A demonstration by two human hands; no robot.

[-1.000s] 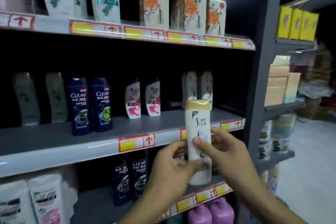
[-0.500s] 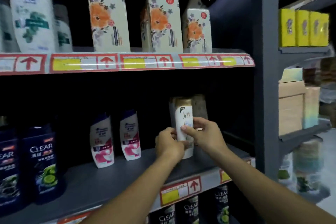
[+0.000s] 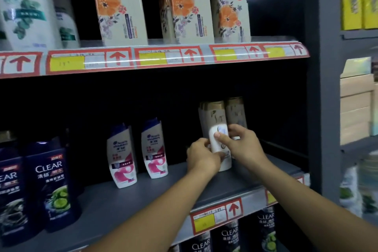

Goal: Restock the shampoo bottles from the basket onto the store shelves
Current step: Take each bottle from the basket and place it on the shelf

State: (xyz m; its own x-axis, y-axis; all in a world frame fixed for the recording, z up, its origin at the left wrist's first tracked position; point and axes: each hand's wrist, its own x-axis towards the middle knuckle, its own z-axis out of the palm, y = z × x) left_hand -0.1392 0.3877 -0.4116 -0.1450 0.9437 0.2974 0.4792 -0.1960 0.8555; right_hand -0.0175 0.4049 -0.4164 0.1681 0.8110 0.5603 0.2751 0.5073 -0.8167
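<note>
A cream shampoo bottle with a gold cap stands upright on the middle grey shelf, deep at the right. My left hand grips its lower left side. My right hand holds its right side, thumb pressed on the front label. A matching gold-capped bottle stands just behind and to the right of it. The basket is out of view.
Two white and pink bottles stand left of my hands, dark blue CLEAR bottles further left. Floral cartons line the shelf above. A grey upright post bounds the bay on the right, with boxes beyond it.
Both hands have carried the cream bottle from in front of the shelf edge up and back into the middle shelf, where it now stands by the matching bottle. The camera has moved closer.
</note>
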